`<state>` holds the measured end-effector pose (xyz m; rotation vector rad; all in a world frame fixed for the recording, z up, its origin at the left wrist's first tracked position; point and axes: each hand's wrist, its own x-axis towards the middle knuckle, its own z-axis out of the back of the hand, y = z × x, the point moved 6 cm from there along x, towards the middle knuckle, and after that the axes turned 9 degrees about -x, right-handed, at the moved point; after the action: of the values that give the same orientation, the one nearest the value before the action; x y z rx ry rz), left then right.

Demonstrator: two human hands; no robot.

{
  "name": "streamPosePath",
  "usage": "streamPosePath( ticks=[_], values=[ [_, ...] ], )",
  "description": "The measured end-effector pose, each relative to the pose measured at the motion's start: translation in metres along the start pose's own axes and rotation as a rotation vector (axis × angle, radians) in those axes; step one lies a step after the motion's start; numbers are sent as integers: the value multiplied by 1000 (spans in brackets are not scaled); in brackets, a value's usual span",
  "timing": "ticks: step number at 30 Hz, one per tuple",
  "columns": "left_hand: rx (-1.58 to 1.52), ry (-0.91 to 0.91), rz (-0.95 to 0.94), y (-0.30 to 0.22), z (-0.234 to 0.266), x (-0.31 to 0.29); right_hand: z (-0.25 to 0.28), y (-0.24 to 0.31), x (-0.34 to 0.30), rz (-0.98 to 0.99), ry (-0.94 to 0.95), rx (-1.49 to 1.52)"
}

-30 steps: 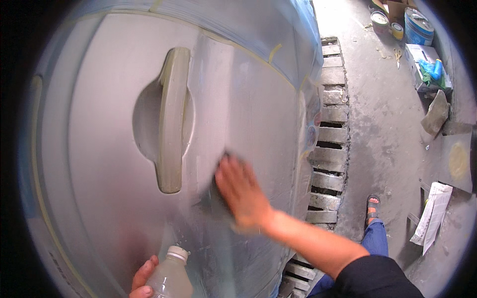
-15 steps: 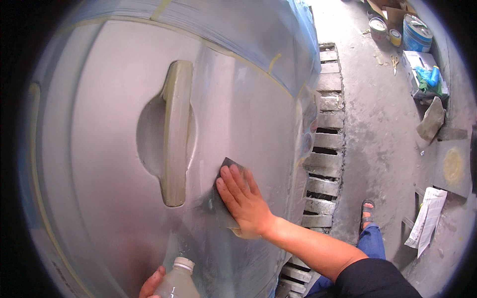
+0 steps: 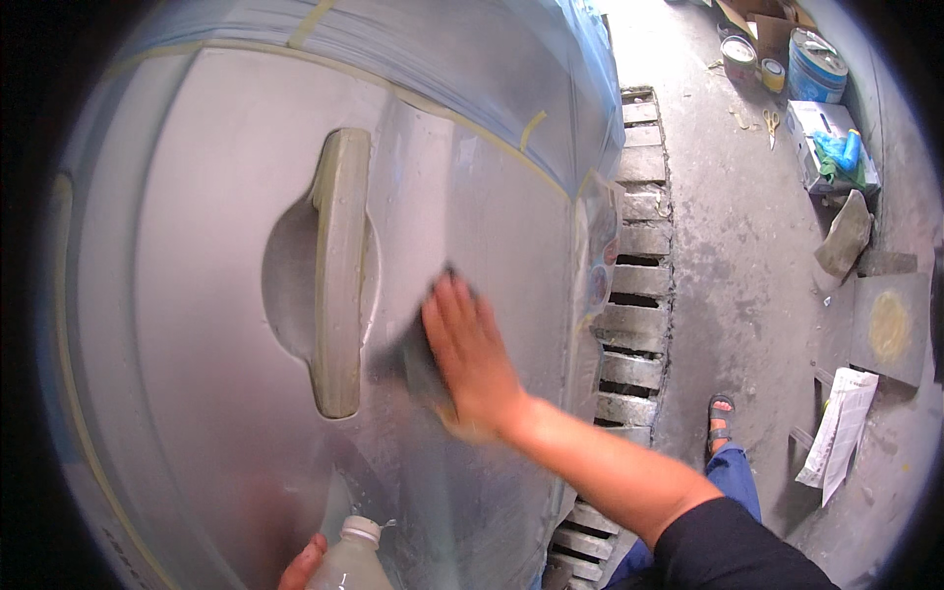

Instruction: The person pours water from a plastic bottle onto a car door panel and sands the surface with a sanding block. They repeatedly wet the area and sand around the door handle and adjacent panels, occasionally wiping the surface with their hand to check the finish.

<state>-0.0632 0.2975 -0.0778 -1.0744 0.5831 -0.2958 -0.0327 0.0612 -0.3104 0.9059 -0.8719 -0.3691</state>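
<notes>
A silver-grey car door [image 3: 221, 167] fills the left and middle of the view. Its upright handle [image 3: 341, 285] stands out over a round recess and looks covered in beige tape. Right of the handle, my right hand [image 3: 470, 349] lies with fingers together on a dark sheet of sandpaper [image 3: 423, 366], pressing it against the door; motion blurs both. At the lower edge, my left hand [image 3: 303, 564] grips a translucent plastic bottle [image 3: 350, 568] with a white cap. Water droplets show near the cap, and the wet panel shines below the handle.
Blue-tinted masking film [image 3: 472, 59] edged with yellow tape covers the panel above. A slatted drain grate [image 3: 639, 285] runs along the floor to the right. Beyond it lie scissors [image 3: 771, 126], a blue bucket [image 3: 818, 69], a box [image 3: 811, 123] and folded paper [image 3: 836, 433].
My right hand has slid up the door with the sandpaper. My left hand and the bottle sit slightly lower in view. The whole view has shifted a little.
</notes>
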Motion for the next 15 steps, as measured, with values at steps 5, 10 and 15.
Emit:
streamPosePath(
  ticks=[5,10,15],
  values=[
    [-35,5,28,7,-1,3,29,-47,107,-165,-194,-44],
    [-42,-25,41,2,3,-4,-10,14,-27,-28,-60,39],
    [-69,-17,68,3,-2,-4,22,-35,69,-69,-226,-30]
  ],
)
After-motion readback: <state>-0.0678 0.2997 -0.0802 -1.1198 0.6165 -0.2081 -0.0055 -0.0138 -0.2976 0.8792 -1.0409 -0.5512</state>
